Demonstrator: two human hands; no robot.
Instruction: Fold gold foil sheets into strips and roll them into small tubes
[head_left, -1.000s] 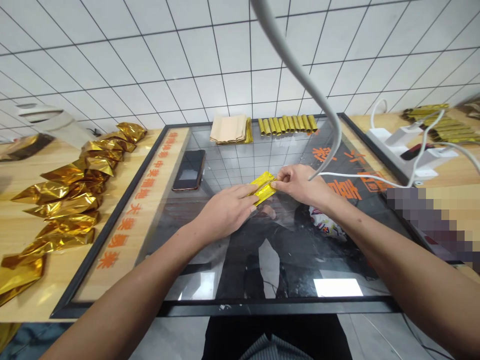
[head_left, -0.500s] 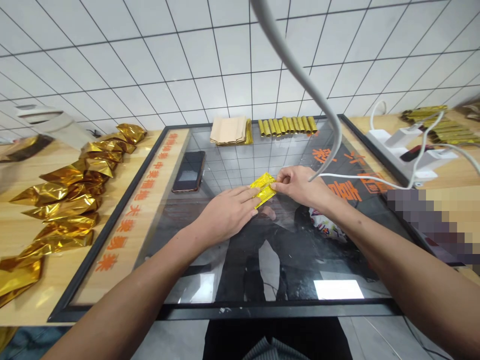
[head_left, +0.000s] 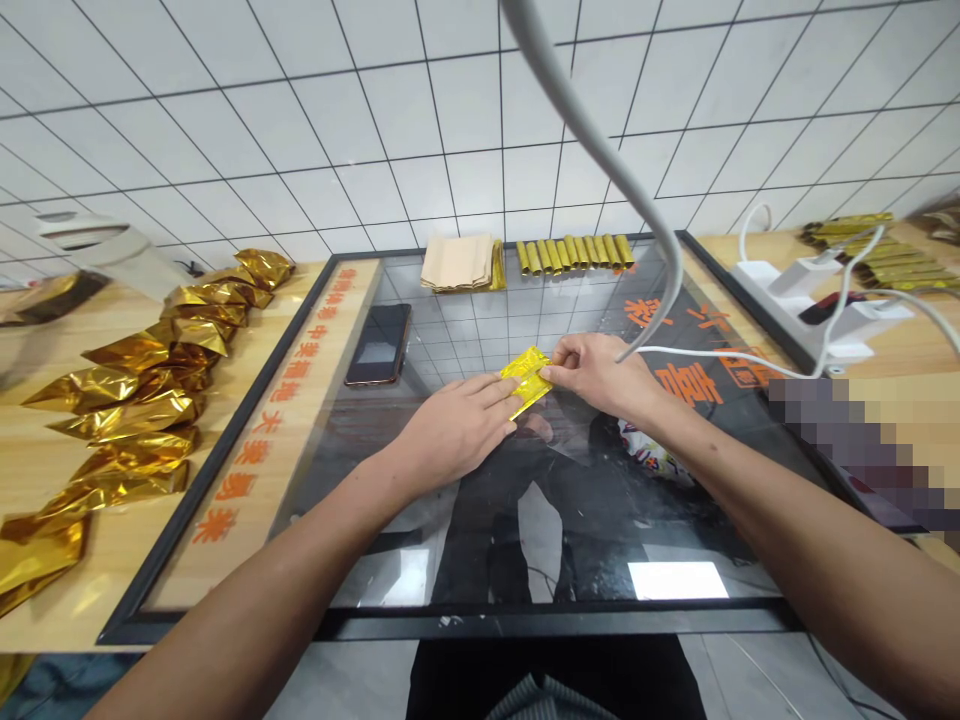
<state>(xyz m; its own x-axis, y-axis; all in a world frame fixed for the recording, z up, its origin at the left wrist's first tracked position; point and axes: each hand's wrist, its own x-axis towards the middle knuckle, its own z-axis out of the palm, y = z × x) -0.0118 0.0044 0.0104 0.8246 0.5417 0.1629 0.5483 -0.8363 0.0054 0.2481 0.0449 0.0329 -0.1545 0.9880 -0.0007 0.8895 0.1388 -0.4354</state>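
Gold foil packet (head_left: 526, 377) lay on the glass tabletop (head_left: 480, 330) between my hands, long axis slanting left to right, my left hand (head_left: 454, 430) pressing flat-fingered on one end, my right hand (head_left: 596, 372) pinching the other.

Desk (head_left: 135, 560): stood before the wall (head_left: 300, 120), with a framed glass panel (head_left: 480, 560) lying flat on its middle.
Packet (head_left: 527, 378): lay on the glass near the panel's centre, touched by the left grip (head_left: 457, 430) on its near-left side and the right grip (head_left: 596, 372) at its right end.
Phone (head_left: 379, 343): lay on the glass, left of the packet.
Paper bags (head_left: 457, 262): were stacked at the panel's far edge, behind the phone.
Rolls (head_left: 574, 250): lay in a row just right of the paper bags.
Foil bags (head_left: 150, 380): lay in a line on the desk left of the panel, near to far.
Power strip (head_left: 810, 290): sat on the desk right of the panel.
Cable (head_left: 600, 150): hung above the panel's right part, passing over the right grip.
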